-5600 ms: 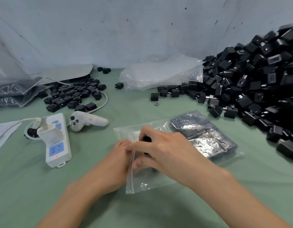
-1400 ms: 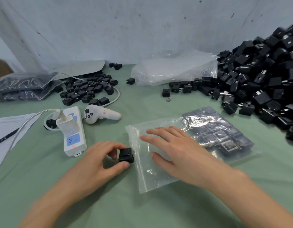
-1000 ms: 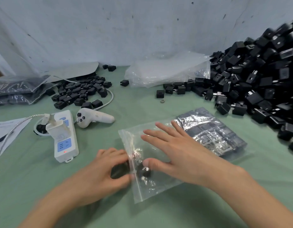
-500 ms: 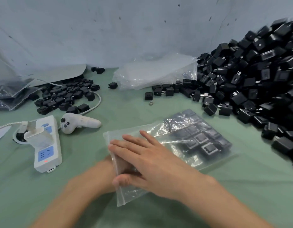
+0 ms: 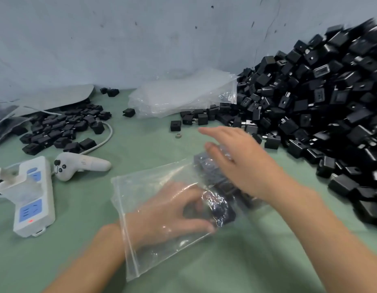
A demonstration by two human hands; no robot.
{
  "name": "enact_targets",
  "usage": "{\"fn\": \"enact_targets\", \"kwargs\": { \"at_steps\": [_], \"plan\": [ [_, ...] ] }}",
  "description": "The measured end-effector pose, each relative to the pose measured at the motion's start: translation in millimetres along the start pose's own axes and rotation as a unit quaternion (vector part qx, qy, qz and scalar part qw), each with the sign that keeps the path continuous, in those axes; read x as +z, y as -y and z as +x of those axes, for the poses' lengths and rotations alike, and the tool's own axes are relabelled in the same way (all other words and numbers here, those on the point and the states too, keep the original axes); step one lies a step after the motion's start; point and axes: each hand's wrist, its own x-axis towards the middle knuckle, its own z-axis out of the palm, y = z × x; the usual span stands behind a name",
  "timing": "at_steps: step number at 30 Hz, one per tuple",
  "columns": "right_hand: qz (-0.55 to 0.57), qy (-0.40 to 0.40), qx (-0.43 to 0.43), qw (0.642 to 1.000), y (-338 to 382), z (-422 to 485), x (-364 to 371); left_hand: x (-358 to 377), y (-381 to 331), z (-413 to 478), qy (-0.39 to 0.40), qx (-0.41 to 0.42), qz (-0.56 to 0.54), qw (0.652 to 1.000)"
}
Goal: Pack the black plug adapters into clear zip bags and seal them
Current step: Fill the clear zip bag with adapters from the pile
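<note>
One more unit is going in. The left hand point(image 5: 168, 212), which a moment ago pinched a black plug adapter point(image 5: 222, 210) just outside the mouth, is now wrist-deep inside the clear zip bag point(image 5: 141, 187). Its fingers and thumb are curled round that adapter and carry it at their tips, though film and blur hide the exact grip. Just ahead of those fingertips, at the closed end of the bag, lie the packed adapters point(image 5: 206, 166), dark and smeared by motion. The right hand point(image 5: 236, 159), which was pressing the bag flat near its mouth, has lifted off. It hovers over that far end with fingers spread and relaxed, holding nothing, so the bag rests unpinned on the green cloth. Judging by this, the insertion is nearly done: the adapter needs setting beside the others, the left hand must come out, and the zip is not yet sealed. Beyond and to the right of the right hand rises the heap of loose adapters point(image 5: 321, 102), with a stack of empty bags point(image 5: 183, 94) further ahead. Left of the left hand lie a white controller point(image 5: 82, 166) and a power strip point(image 5: 33, 197).
</note>
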Motion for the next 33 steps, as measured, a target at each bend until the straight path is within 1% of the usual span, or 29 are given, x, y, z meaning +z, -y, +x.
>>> {"fn": "enact_targets", "kwargs": {
  "at_steps": [2,3,6,9,11,14,17,20,24,26,29,31,33],
  "plan": [
    [-0.003,-0.019,0.064,0.998,-32,-6,-4,2,8,2,-0.006,0.007,-0.011,1.0],
    [-0.006,-0.014,0.089,0.996,-43,-10,-4,3,11,3,-0.001,-0.002,-0.019,1.0],
    [-0.019,0.045,0.125,0.991,-60,-20,0,8,10,9,-0.008,0.003,-0.013,1.0],
    [-0.027,0.107,0.136,0.985,-61,-22,7,9,1,18,-0.022,0.008,0.02,1.0],
    [-0.033,0.124,0.136,0.982,-61,-22,10,9,-1,22,-0.015,-0.021,0.021,0.999],
    [-0.035,0.122,0.138,0.982,-63,-20,11,11,-3,26,-0.006,-0.084,-0.002,0.996],
    [-0.034,0.118,0.139,0.983,-65,-20,12,12,-6,31,-0.014,-0.101,0.021,0.995],
    [-0.036,0.113,0.137,0.983,-65,-20,14,12,-10,34,-0.022,-0.134,0.014,0.991],
    [-0.037,0.111,0.137,0.984,-66,-21,14,17,-15,39,-0.032,-0.146,0.024,0.989],
    [-0.04,0.107,0.137,0.984,-65,-22,13,18,-16,38,-0.038,-0.139,0.036,0.989],
    [-0.053,0.101,0.139,0.984,-63,-22,13,18,-13,34,-0.043,-0.084,0.057,0.994],
    [-0.067,0.098,0.141,0.983,-61,-21,13,16,-9,32,-0.034,-0.054,0.025,0.998],
    [-0.079,0.094,0.139,0.983,-60,-22,12,15,-5,31,-0.022,-0.047,-0.013,0.999]
  ]
}}
